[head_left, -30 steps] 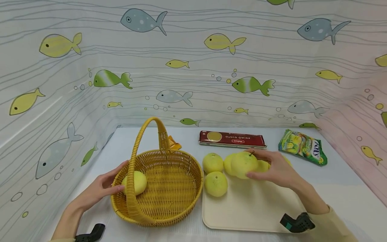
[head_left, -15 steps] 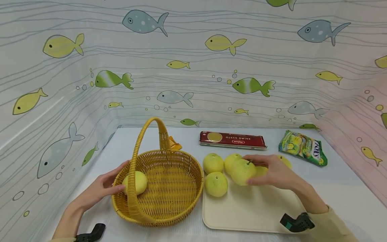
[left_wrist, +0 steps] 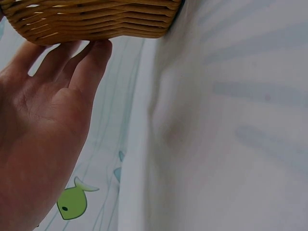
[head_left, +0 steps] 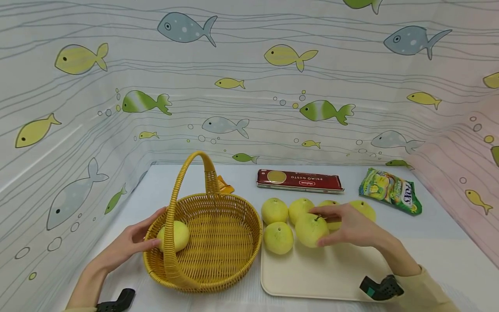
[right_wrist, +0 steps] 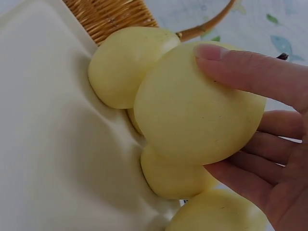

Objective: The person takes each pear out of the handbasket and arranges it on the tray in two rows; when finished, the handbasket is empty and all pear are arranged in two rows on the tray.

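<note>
In the head view my right hand (head_left: 352, 227) holds a round yellow-green pear (head_left: 312, 230) by its side, with its dark stem showing. Thumb and fingers lie on opposite sides of this pear in the right wrist view. It is at the back of the cream tray (head_left: 312, 281), beside several similar pears (head_left: 278, 238); whether it touches the tray I cannot tell. At the left, my left hand (head_left: 124, 242) grips the wall of a golden wicker basket (head_left: 218, 242), thumb at the rim and fingers against the outside. One pear (head_left: 179, 236) sits inside the basket, partly behind its handle.
Behind the tray lies a dark red biscuit packet (head_left: 300, 180). A green candy bag (head_left: 390, 190) is at the back right. Something orange (head_left: 225, 185) shows behind the basket. Fish-patterned walls (head_left: 234, 104) enclose the white table on the back and sides.
My right hand has brought the held pear nearer and lower toward the tray, a little to the left. Pears behind it now show more. My left hand and the basket stay put.
</note>
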Demonstrator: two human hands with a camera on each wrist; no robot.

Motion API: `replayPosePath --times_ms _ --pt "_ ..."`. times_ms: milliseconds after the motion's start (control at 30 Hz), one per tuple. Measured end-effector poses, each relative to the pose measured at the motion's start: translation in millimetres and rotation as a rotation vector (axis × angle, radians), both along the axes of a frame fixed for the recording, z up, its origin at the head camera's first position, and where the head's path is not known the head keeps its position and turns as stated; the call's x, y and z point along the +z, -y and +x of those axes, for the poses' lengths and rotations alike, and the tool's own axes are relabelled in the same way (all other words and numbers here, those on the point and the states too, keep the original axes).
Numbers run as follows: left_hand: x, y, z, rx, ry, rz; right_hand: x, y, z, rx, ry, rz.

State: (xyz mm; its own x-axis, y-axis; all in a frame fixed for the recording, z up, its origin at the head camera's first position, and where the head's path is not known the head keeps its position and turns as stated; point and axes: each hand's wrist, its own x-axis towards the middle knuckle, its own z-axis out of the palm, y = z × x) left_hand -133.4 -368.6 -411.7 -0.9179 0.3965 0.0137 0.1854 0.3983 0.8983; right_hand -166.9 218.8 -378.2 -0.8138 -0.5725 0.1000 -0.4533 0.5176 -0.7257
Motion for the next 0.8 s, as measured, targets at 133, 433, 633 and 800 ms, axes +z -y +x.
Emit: replayPosePath --times_ms 133,433,633,800 --pt "-0.3 0.0 0.2 0.002 0.002 0.001 -2.2 0.5 -0.4 0.032 0.011 -0.001" --pt "-0.9 0.5 0.0 0.003 -0.004 -0.007 -8.9 4.4 -3.3 0.098 0.061 0.016" --pt "-0.7 0.2 0.1 0.006 -0.009 -0.015 -13.4 4.1 -5.6 0.117 0.089 0.064" --pt "0.1 0.2 0.0 0.016 -0.012 -0.028 -15.1 2.4 -6.7 0.137 0.117 0.079"
